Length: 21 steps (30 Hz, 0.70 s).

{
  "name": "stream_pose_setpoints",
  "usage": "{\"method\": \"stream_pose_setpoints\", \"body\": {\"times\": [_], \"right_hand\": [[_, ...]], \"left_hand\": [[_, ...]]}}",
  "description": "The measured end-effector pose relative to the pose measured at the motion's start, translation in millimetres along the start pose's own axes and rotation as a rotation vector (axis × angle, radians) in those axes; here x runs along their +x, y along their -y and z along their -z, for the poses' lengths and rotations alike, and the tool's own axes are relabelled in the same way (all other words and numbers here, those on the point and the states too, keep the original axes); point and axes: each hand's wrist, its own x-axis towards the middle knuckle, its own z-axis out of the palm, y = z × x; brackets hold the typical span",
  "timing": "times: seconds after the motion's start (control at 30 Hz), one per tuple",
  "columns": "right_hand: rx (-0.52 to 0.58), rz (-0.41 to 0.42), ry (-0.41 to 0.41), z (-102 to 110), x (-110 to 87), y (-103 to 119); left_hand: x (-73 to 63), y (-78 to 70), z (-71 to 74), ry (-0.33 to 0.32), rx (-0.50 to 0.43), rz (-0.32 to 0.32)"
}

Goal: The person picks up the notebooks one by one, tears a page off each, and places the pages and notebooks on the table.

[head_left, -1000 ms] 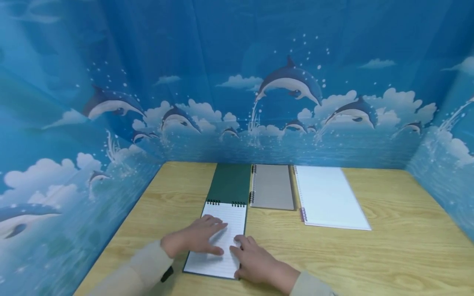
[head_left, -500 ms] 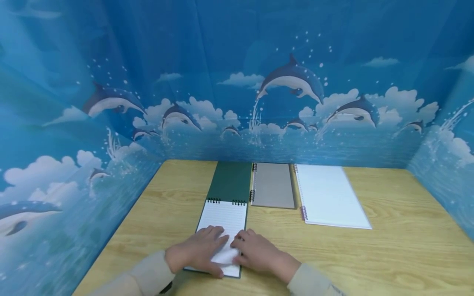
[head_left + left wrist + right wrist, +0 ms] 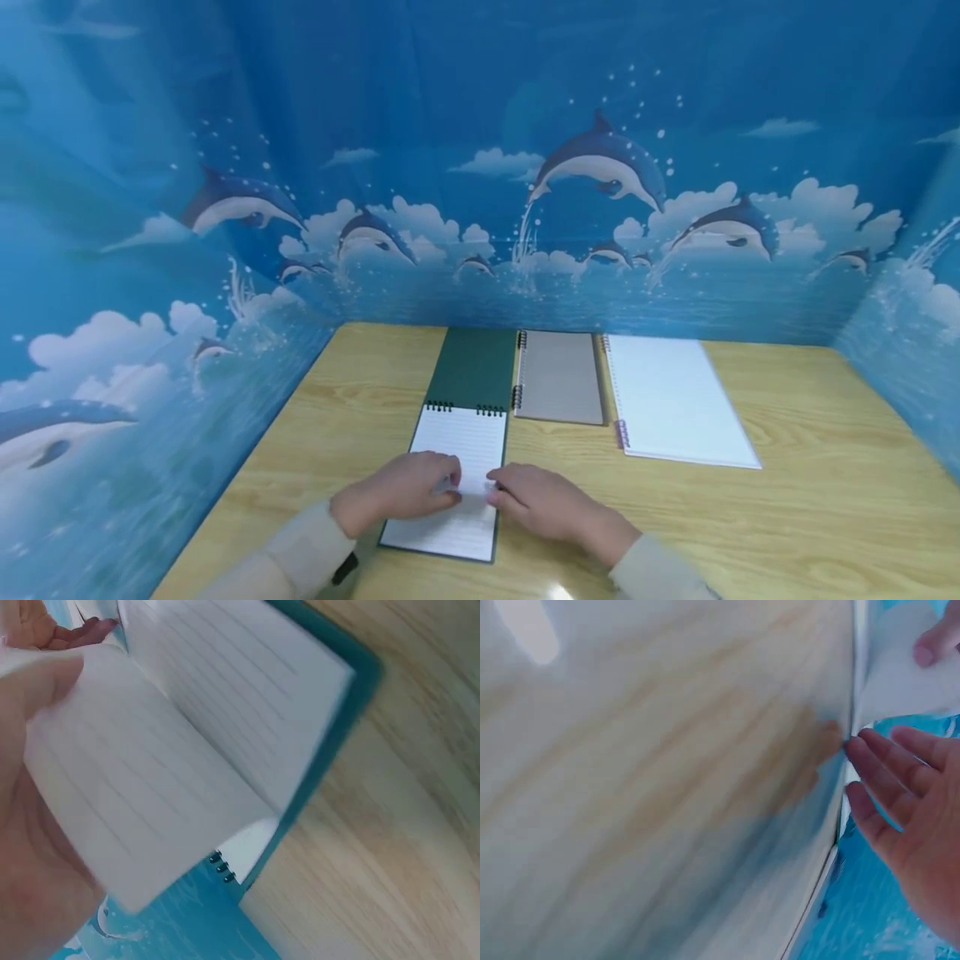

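Observation:
A top-bound spiral notepad [image 3: 442, 533] lies open on the table, with its dark green cover [image 3: 476, 367] turned up toward the back. My left hand [image 3: 408, 487] grips a lined white page [image 3: 127, 772], thumb on top and fingers behind. In the left wrist view that page is lifted and curves up from the sheets below. My right hand [image 3: 551, 504] is at the pad's right edge. Its extended fingertips touch or nearly touch that edge in the right wrist view, with no page seen between them.
Right of the green cover lies a side-bound grey-brown notebook [image 3: 560, 379]. Further right is a larger white spiral notebook [image 3: 678, 404]. A blue dolphin-print curtain [image 3: 480, 167] borders the wood-grain table [image 3: 675, 525] at the back and sides.
Both hands were spread over the pad with a page bent beneath them half a second ago. Now the left hand grips a raised page, and the right hand has shifted right to the edge.

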Motion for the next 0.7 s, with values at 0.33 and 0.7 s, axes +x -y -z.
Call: {"method": "stream_pose_setpoints", "body": {"times": [0.33, 0.7], "right_hand": [[-0.185, -0.237, -0.258, -2, 11.3, -25], [-0.21, -0.378, -0.13, 3, 54.2, -40]], "left_hand": [[0.0, -2.0, 14.3, -0.513, 0.114, 0.14], [1.0, 8.1, 36.2, -0.635, 0.05, 0.21]]}}
